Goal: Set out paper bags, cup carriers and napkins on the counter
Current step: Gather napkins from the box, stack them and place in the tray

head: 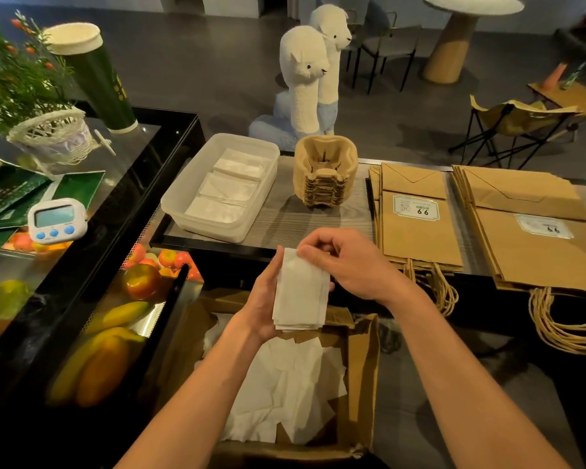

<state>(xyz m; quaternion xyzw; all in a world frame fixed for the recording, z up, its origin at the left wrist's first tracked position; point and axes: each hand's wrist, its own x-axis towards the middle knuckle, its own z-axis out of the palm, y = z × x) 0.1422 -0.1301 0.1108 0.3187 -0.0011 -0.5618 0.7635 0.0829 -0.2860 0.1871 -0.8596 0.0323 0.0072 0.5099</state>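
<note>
A small stack of white napkins (301, 292) stands upright in front of me, above an open cardboard box (362, 374) of loose napkins. My left hand (263, 301) grips the stack from the left side. My right hand (349, 262) pinches its top right corner. On the counter a clear plastic tub (180, 198) holds folded napkins. A stack of brown pulp cup carriers (325, 170) stands to its right. Two piles of flat brown paper bags (416, 231) (538, 255) lie further right, handles hanging over the near edge.
A glass display case with fruit (115, 316) fills the left. On top of it are a white digital timer (56, 220), a basket with a plant (53, 133) and a tall green cup (95, 76). Two plush alpacas (305, 79) stand behind the counter.
</note>
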